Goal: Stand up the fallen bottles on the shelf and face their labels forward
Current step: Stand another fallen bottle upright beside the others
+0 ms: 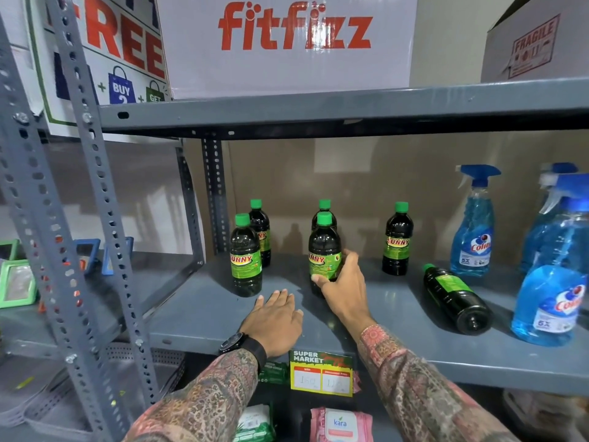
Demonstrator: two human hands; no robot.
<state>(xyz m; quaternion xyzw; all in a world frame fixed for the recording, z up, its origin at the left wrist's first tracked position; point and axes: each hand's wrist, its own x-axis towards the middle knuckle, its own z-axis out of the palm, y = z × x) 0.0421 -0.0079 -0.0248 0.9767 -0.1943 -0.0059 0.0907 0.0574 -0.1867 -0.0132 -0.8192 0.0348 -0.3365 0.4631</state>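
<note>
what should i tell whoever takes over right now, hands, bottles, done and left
Right hand: fingers wrapped on the front middle bottle, upright, label turned partly left.
Left hand: flat on the shelf, empty.
Done: five green-capped bottles stand.
Left: one fallen bottle lies beside the blue spray bottles; stand it up, then square the held label forward.

At twelve o'clock I read "fitfizz" in red on the white carton. At eleven, the poster shows "FREE", "BUY 2" and "GET". At one o'clock, the grey box is stamped "FRAGILE". The green-capped bottles say "SUNNY". At three o'clock the blue sprayers read "Colin" and "5X". At six, the yellow price tag says "SUPER MARKET"; below it, the pink pack reads "kara".
</note>
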